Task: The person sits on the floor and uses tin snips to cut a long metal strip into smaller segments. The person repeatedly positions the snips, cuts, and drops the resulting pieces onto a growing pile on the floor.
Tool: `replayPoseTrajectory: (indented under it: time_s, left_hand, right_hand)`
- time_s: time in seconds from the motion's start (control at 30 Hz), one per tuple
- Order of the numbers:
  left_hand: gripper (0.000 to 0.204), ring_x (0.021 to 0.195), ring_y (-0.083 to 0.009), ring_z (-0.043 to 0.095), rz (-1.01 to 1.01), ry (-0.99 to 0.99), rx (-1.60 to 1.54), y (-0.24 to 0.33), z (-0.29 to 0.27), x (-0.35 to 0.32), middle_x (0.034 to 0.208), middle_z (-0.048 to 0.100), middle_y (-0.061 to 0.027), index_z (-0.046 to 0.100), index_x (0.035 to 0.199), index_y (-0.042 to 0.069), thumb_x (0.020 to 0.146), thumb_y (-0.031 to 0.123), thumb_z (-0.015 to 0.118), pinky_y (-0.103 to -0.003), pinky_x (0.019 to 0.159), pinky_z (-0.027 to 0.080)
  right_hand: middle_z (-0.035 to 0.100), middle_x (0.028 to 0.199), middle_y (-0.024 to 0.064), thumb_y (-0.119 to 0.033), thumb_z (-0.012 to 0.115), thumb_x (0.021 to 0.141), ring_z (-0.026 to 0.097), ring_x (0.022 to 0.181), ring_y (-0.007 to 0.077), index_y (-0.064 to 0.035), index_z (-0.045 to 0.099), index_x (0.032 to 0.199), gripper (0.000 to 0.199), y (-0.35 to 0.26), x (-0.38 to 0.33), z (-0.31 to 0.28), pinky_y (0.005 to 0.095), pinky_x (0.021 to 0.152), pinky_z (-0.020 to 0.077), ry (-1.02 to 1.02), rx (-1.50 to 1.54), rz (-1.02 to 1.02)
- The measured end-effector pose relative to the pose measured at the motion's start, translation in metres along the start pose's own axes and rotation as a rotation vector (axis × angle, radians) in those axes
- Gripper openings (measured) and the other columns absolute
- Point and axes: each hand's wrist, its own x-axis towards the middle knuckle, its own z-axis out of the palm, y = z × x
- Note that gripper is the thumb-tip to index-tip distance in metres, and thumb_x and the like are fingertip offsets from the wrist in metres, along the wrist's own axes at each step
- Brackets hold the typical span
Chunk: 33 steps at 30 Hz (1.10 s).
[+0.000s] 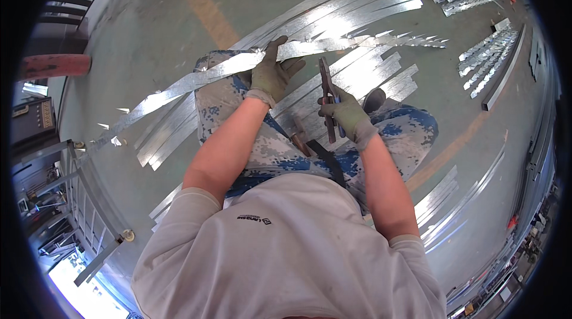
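A long, shiny metal strip (205, 76) with jagged, notched edges runs slantwise across my left knee. My left hand (271, 78), in an olive glove, has its thumb laid across the strip; the other fingers are spread, pointing right, below it. In my right hand (348, 115), also gloved, is a pair of dark tin snips (325, 75), gripped by the handles with the jaws pointing away from me. The snips are apart from the strip. Under and beyond my hands lie flat, uncut-looking metal strips (357, 75) on the floor.
More flat strips (351, 3) lie farther ahead. Bundles of jagged strips (488, 54) rest at the right, beside a long metal bar (503, 75). Small metal scraps (116, 140) are scattered at left, near a red cylinder (62, 65) and a metal frame (89, 200).
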Motion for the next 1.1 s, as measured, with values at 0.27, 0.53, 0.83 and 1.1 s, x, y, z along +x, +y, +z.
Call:
replayPoseTrajectory:
  time_s: [0.27,0.53,0.83,1.1]
  left_hand:
    - [0.052,0.122,-0.0318,0.073,0.024,-0.007,0.057,0.0,0.003,-0.003,0.143,0.069,-0.0129,0.059,0.155,0.011,0.116,0.044,0.062,-0.05,0.115,0.058]
    - [0.052,0.122,-0.032,0.074,0.03,-0.066,0.032,-0.001,-0.001,-0.001,0.142,0.069,-0.0117,0.06,0.154,0.01,0.115,0.044,0.064,-0.05,0.114,0.059]
    - [0.051,0.122,-0.0327,0.075,0.044,-0.041,0.022,0.0,-0.001,-0.001,0.141,0.07,-0.0119,0.06,0.153,0.008,0.115,0.042,0.063,-0.05,0.112,0.061]
    - [0.046,0.113,-0.0304,0.077,0.042,0.063,0.077,0.003,0.006,-0.005,0.137,0.071,-0.0121,0.061,0.152,0.008,0.12,0.04,0.053,-0.047,0.108,0.064]
  right_hand:
    - [0.073,0.1,0.0055,-0.007,0.075,0.086,0.066,0.088,0.017,0.0005,0.07,0.136,0.051,-0.006,0.014,0.005,0.033,0.081,0.0543,0.052,-0.062,0.005]
    - [0.072,0.098,0.005,-0.01,0.075,0.089,0.067,0.084,0.0166,-0.0035,0.068,0.14,0.051,0.002,0.025,0.005,0.0329,0.077,0.0557,0.05,-0.052,-0.029]
    - [0.063,0.097,0.0032,-0.006,0.078,0.094,0.066,0.074,0.0169,-0.01,0.051,0.162,0.073,-0.011,0.002,0.01,0.0365,0.063,0.0565,-0.117,0.395,0.049]
    - [0.059,0.091,0.0039,0.0,0.07,0.091,0.061,0.063,0.0182,-0.0163,0.047,0.167,0.081,-0.015,0.009,0.025,0.0378,0.056,0.0527,-0.001,0.2,0.083]
